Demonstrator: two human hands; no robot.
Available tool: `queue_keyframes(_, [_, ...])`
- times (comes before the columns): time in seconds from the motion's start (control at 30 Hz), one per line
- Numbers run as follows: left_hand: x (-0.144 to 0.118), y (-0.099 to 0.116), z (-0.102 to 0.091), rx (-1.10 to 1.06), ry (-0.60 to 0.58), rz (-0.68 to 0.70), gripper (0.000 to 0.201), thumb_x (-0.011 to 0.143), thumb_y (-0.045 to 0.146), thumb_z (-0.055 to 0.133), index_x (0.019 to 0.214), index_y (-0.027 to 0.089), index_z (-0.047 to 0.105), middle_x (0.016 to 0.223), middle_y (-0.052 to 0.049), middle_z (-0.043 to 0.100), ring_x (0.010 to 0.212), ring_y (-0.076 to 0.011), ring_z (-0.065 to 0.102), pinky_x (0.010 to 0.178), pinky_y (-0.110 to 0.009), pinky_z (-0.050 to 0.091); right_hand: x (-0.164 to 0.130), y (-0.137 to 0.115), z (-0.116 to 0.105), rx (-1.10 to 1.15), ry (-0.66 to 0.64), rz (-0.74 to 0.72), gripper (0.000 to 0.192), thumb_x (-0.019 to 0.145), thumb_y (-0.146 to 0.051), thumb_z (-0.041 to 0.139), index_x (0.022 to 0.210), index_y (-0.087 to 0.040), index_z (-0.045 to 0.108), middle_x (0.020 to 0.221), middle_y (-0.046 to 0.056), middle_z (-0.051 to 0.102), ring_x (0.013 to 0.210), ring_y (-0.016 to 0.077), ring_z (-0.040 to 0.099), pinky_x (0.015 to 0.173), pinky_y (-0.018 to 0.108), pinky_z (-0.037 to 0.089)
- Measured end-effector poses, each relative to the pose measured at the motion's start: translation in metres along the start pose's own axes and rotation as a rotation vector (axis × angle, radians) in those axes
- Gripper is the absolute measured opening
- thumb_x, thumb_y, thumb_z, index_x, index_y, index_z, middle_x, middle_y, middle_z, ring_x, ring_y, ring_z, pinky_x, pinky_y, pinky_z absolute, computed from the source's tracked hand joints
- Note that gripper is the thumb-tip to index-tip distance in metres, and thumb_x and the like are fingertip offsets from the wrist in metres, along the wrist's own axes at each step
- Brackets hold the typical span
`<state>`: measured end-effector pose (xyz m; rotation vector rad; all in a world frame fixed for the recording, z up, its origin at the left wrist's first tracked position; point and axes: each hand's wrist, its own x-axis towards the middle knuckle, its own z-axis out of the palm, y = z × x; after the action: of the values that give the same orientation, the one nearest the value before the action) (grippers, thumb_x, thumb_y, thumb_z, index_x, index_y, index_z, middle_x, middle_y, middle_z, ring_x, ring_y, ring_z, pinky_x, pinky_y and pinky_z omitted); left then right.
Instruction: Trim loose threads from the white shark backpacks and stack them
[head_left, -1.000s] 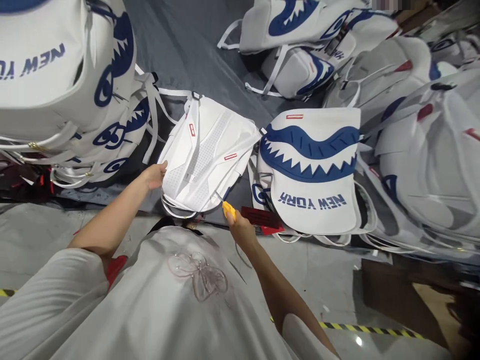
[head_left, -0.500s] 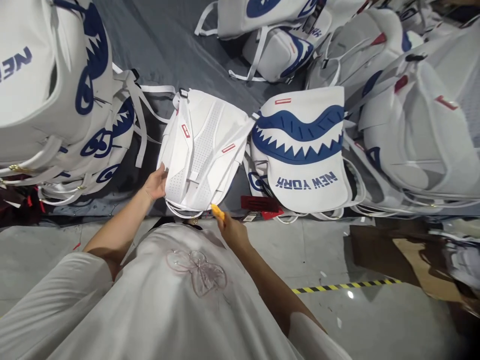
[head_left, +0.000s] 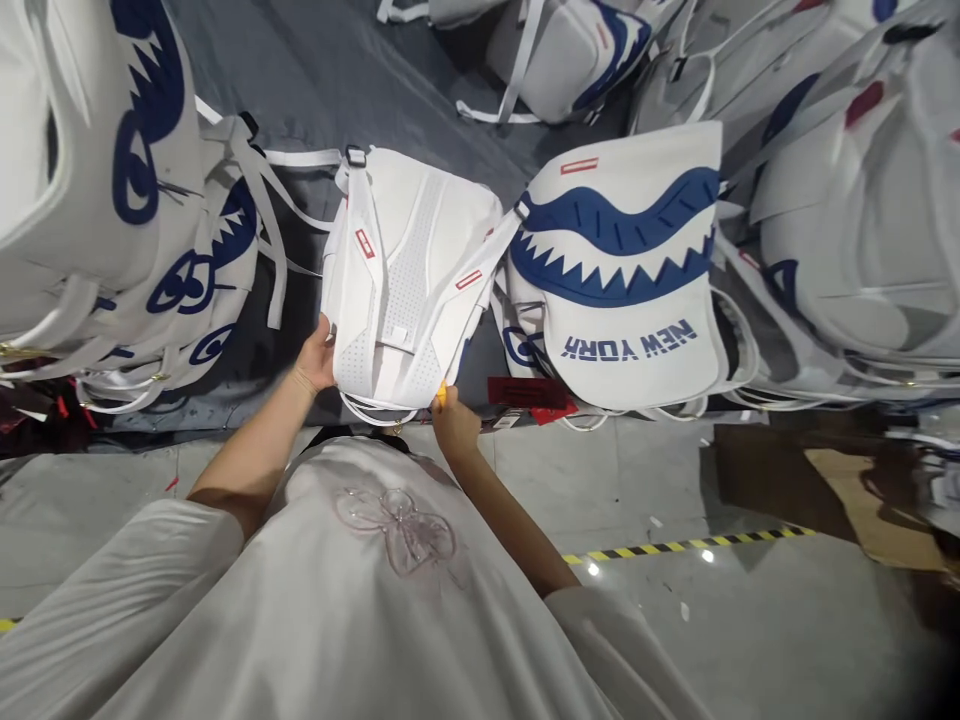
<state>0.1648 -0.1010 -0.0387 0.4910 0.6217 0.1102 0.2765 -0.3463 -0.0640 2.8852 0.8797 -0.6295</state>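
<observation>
A white backpack (head_left: 409, 275) lies back-side up on a dark grey cloth (head_left: 360, 90), its perforated padding and shoulder straps showing. My left hand (head_left: 318, 357) grips its lower left edge. My right hand (head_left: 452, 420) is at its lower right corner, closed around a small yellow tool (head_left: 442, 394) whose tip touches the bag. To the right lies another white backpack (head_left: 626, 275) with a blue shark mouth and the words NEW YORK.
Stacks of the same shark-print backpacks (head_left: 112, 190) rise at the left and fill the right side (head_left: 847, 200). Red tags (head_left: 529, 395) lie at the cloth's edge. Brown cardboard (head_left: 840, 480) and yellow-black tape (head_left: 675, 545) mark the grey floor.
My right hand with the yellow tool has moved up to the backpack's lower right corner. My left hand has closed onto the bag's left edge. The view has shifted downward.
</observation>
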Motion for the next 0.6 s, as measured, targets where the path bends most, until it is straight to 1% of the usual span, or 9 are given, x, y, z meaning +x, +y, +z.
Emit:
queue_keyframes(0.13, [-0.006, 0.001, 0.005, 0.004, -0.11, -0.03, 0.087, 0.091, 0.076, 0.037, 0.143, 0.008, 0.046, 0.123, -0.022, 0.067, 0.124, -0.04, 0.059, 0.108, -0.063, 0.042, 0.008, 0.002, 0.003, -0.023, 0.014, -0.042, 0.031, 0.108, -0.035, 0.035, 0.121, -0.013, 0.053, 0.087, 0.011, 0.072, 0.083, 0.0214, 0.072, 0.059, 0.025, 0.037])
queue_keyframes(0.2, [-0.008, 0.0, 0.009, 0.007, -0.125, -0.008, 0.089, 0.09, 0.078, 0.038, 0.144, 0.008, 0.044, 0.124, -0.023, 0.067, 0.125, -0.0408, 0.058, 0.108, -0.064, 0.041, 0.009, 0.002, 0.0, -0.016, 0.023, -0.034, 0.032, 0.108, -0.035, 0.035, 0.121, -0.013, 0.054, 0.087, 0.012, 0.072, 0.083, 0.022, 0.071, 0.06, 0.026, 0.037])
queue_keyframes(0.27, [-0.008, -0.001, 0.01, 0.003, -0.109, 0.024, 0.093, 0.088, 0.081, 0.037, 0.145, 0.008, 0.044, 0.125, -0.023, 0.066, 0.125, -0.0409, 0.059, 0.108, -0.064, 0.041, 0.003, 0.005, -0.004, 0.015, 0.029, -0.013, 0.034, 0.108, -0.039, 0.035, 0.119, -0.014, 0.055, 0.087, 0.011, 0.072, 0.082, 0.0226, 0.071, 0.06, 0.026, 0.036])
queue_keyframes(0.37, [-0.006, -0.002, 0.008, -0.008, -0.093, 0.041, 0.096, 0.087, 0.084, 0.032, 0.145, 0.009, 0.044, 0.126, -0.022, 0.066, 0.125, -0.0399, 0.059, 0.108, -0.063, 0.042, -0.019, 0.017, -0.008, 0.085, -0.015, 0.019, 0.032, 0.107, -0.04, 0.037, 0.119, -0.016, 0.054, 0.087, 0.009, 0.072, 0.08, 0.0223, 0.07, 0.059, 0.026, 0.033])
queue_keyframes(0.47, [-0.005, -0.001, 0.004, -0.003, -0.114, 0.027, 0.096, 0.087, 0.084, 0.029, 0.144, 0.01, 0.045, 0.126, -0.022, 0.066, 0.126, -0.0399, 0.058, 0.108, -0.062, 0.042, -0.051, 0.04, -0.008, 0.138, -0.076, 0.052, 0.029, 0.107, -0.034, 0.037, 0.119, -0.015, 0.055, 0.088, 0.009, 0.072, 0.08, 0.023, 0.069, 0.059, 0.027, 0.031])
queue_keyframes(0.53, [-0.006, 0.0, 0.002, 0.008, -0.125, 0.021, 0.096, 0.087, 0.084, 0.03, 0.144, 0.01, 0.046, 0.126, -0.022, 0.066, 0.126, -0.0401, 0.058, 0.108, -0.063, 0.042, -0.072, 0.056, -0.007, 0.171, -0.081, 0.072, 0.03, 0.105, -0.032, 0.034, 0.117, -0.015, 0.056, 0.087, 0.009, 0.072, 0.078, 0.0242, 0.068, 0.059, 0.028, 0.031])
queue_keyframes(0.6, [-0.006, 0.001, 0.002, 0.019, -0.129, 0.017, 0.095, 0.087, 0.084, 0.031, 0.144, 0.009, 0.046, 0.126, -0.022, 0.066, 0.126, -0.0403, 0.058, 0.107, -0.063, 0.042, -0.088, 0.068, -0.008, 0.218, -0.043, 0.081, 0.035, 0.104, -0.032, 0.03, 0.116, -0.014, 0.057, 0.083, 0.009, 0.071, 0.073, 0.025, 0.066, 0.058, 0.029, 0.031])
